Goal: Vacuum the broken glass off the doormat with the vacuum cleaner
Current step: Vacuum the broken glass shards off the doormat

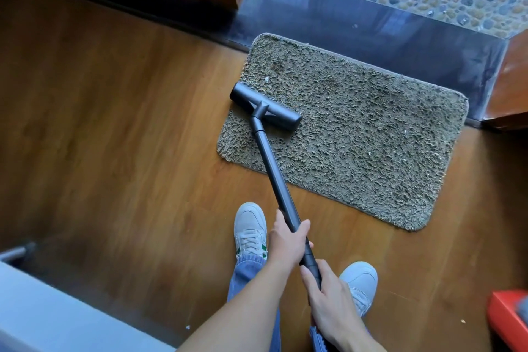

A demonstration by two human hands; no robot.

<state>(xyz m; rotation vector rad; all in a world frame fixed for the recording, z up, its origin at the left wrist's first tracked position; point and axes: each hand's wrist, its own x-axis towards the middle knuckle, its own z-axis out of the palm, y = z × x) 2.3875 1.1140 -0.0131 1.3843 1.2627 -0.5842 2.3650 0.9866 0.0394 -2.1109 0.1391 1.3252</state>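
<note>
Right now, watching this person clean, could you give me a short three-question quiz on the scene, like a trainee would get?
1. True or false: the vacuum head lies wholly off the doormat.
2. Which hand has its grip on the wand nearer the head? A) left hand B) right hand C) neither holds it
3. Fill in: the pale speck nearest the head lies on the ___.

Key:
1. False. The head rests on the doormat's left part.
2. A. The right hand grips the wand lower down, nearer the person.
3. Doormat.
</note>
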